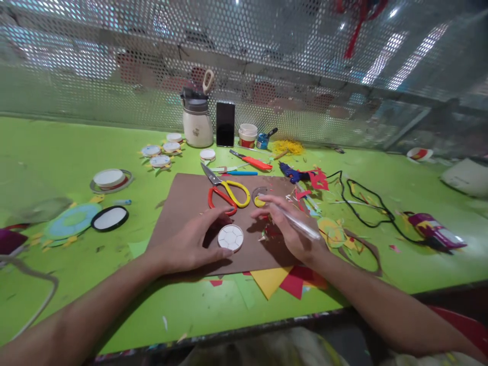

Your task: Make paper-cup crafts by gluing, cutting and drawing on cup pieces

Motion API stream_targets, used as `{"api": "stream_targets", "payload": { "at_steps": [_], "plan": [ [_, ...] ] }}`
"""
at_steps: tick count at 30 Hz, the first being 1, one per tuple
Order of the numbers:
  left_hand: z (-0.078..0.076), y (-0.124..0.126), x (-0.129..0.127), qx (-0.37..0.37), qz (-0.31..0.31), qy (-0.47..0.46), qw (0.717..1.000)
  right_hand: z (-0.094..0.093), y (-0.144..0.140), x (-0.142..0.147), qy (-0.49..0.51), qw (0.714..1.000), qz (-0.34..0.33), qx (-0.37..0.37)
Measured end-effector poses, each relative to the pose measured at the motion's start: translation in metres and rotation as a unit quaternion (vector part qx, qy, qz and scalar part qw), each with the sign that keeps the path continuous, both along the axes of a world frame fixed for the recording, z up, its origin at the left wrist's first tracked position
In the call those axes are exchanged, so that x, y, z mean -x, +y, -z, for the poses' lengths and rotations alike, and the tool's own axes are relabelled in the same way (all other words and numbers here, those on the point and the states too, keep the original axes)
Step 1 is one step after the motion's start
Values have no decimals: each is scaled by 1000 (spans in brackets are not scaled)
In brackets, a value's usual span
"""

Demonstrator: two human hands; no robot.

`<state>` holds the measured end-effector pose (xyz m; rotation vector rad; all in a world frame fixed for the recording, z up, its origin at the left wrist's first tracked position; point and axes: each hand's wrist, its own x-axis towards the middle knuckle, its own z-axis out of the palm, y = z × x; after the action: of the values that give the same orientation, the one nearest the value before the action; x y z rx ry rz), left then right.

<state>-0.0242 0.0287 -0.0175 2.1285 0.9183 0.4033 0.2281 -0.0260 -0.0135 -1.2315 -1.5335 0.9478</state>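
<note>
A small white disc with lines drawn on its top in a turtle-shell pattern lies on the brown board. My left hand curves loosely around the disc's left side, thumb by its lower edge and fingers apart above it. In my right hand, over the board's right part, is a clear whitish pen, its rear end pointing to the lower right. Scissors with red and yellow handles lie just beyond my left fingertips. A small yellow-centred round piece sits beyond my right fingers.
Behind the board lie a red cutter, a blue pen and a glue gun with a black cord. A jug, phone and paint pots stand by the mesh. Paper turtles are at left, coloured paper in front.
</note>
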Motion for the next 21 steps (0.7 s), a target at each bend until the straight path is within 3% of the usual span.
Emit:
{"api": "stream_targets", "payload": {
  "at_steps": [5, 12, 21],
  "plan": [
    [2, -3, -1, -30, -4, 26, 999, 5, 2, -4, 33, 999, -22, 23],
    [-1, -5, -5, -43, -18, 47, 998, 9, 13, -15, 27, 991, 111, -76],
    [1, -3, -5, -53, -18, 65, 996, 13, 24, -17, 72, 984, 133, -98]
  ]
}}
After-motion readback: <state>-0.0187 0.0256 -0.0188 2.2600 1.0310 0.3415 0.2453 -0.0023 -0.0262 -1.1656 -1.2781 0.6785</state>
